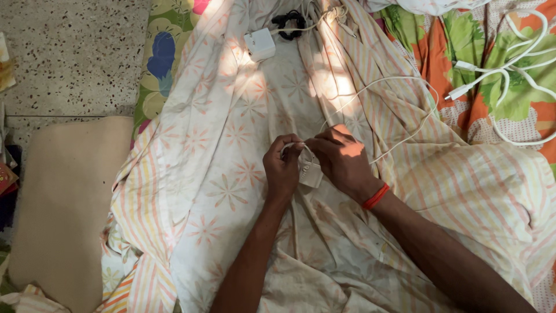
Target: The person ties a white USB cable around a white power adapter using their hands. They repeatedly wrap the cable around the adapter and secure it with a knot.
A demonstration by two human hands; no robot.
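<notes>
Both forearms reach forward from the bottom edge and meet near the middle of the view. The left hand (282, 169) is curled, thumb and fingertips pinched on a thin white cable (399, 81) at the top of a small white charger block (310, 173). The right hand (341, 157) is bent at the knuckles, its fingers closed on the same cable just beside the left, and it partly covers the block. A red thread band (376, 196) circles the right wrist.

From the hands the cable loops away to the right and back over a striped and flowered sheet (231, 191) that covers the bed. Farther up the sheet lie a second white charger (260, 44), square and in sunlight, and a black coiled cord (289, 24) just beside it. To the right, on an orange and green leaf-print cloth (492, 75), more white cables (509, 69) lie in loops, well apart from the hands. A beige cushion (63, 203) lies at the left, beside a speckled stone floor (75, 52).
</notes>
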